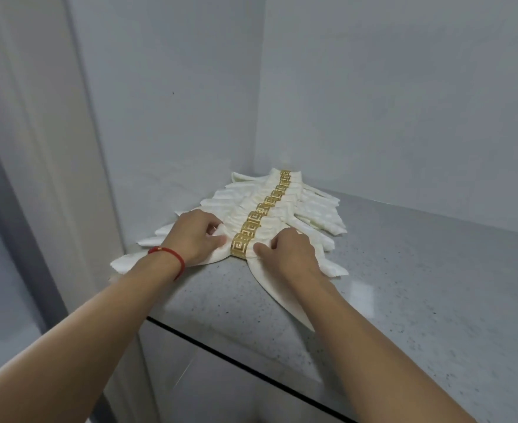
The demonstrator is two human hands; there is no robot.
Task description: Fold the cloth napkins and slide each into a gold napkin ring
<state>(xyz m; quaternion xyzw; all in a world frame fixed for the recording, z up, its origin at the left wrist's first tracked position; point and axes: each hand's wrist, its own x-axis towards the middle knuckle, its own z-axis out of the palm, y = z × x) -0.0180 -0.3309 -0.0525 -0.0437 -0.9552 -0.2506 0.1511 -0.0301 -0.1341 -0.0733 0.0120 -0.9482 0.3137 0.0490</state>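
1. The nearest napkin (pixel 277 288), cream cloth gathered at its middle, lies on the desk (pixel 419 270) between the two hands, its right wing trailing toward the desk's near edge.
2. Its gold napkin ring (pixel 240 245), a shiny band cut with a squared key pattern, sits midway between the hands.
3. The left hand (pixel 190 236) pinches the cloth just left of the ring with curled fingers; the right hand (pixel 285 251) pinches the gather just right of it.
4. Risks, as I judge them: an uneven tug could drag the smooth ring off centre or loosen the pleats, and the long trailing wing could slip over the edge and pull the napkin askew.
5. Beyond the hands, a row of finished napkins (pixel 282 206) runs back toward the wall corner, rings lined up, soft zigzag-edged wings fanning both ways.
6. The desk is grey, speckled and slightly glossy.
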